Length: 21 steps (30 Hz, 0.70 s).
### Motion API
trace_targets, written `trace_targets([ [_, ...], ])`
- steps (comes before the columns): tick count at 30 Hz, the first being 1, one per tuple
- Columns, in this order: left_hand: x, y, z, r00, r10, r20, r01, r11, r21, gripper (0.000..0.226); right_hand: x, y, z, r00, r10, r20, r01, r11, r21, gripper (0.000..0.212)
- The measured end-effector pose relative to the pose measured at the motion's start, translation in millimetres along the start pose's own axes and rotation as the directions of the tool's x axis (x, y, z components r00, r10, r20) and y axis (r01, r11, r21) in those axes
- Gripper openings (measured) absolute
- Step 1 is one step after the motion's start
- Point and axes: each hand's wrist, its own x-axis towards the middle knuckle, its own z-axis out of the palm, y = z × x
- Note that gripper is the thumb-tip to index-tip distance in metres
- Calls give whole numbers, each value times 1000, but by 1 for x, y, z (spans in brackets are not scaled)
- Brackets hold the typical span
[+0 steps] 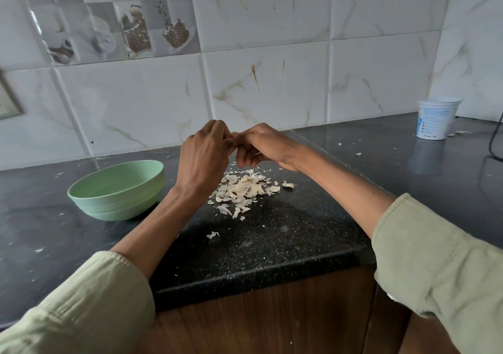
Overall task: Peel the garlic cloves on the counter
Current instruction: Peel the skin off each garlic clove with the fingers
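While raised, left hand (202, 160) and right hand (261, 145) meet, fingers curled | held item hidden | peels (243, 190) on worktop (272, 239) below.

Head view — one wide-angle camera, worn high

It looks forward and down, close over the dark counter (285, 234); tiled wall (266, 54) fills the upper frame — sleeves at both lower corners.

black counter (285, 247), green bowl (117, 190), garlic skins (245, 190), tub (436, 118)
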Motion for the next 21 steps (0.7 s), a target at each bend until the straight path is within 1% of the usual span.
trace_targets([
  [3,-1,-1,1,1000,18,-10,-18,1000,24,12,0,-2,-1,1000,3,6,-4,1000,30,38],
  [7,-1,-3,5,999,30,-19,-30,1000,9,12,-2,-1,-2,999,32,17,-33,998,61,36],
  [11,-1,-2,4,996,75,-53,-76,997,-19,11,-1,-2,-3,998,66,6,-66,987,144,36],
  [15,0,-3,6,993,102,-63,-105,993,-49,7,1,0,-4,993,111,28,-114,963,243,39],
  [18,0,-2,9,997,51,-57,-58,990,-132,9,2,4,-4,990,138,38,-143,951,273,39],
  [21,2,-3,13,998,-60,-38,49,971,-236,14,2,5,-5,988,146,52,-154,947,281,36],
])
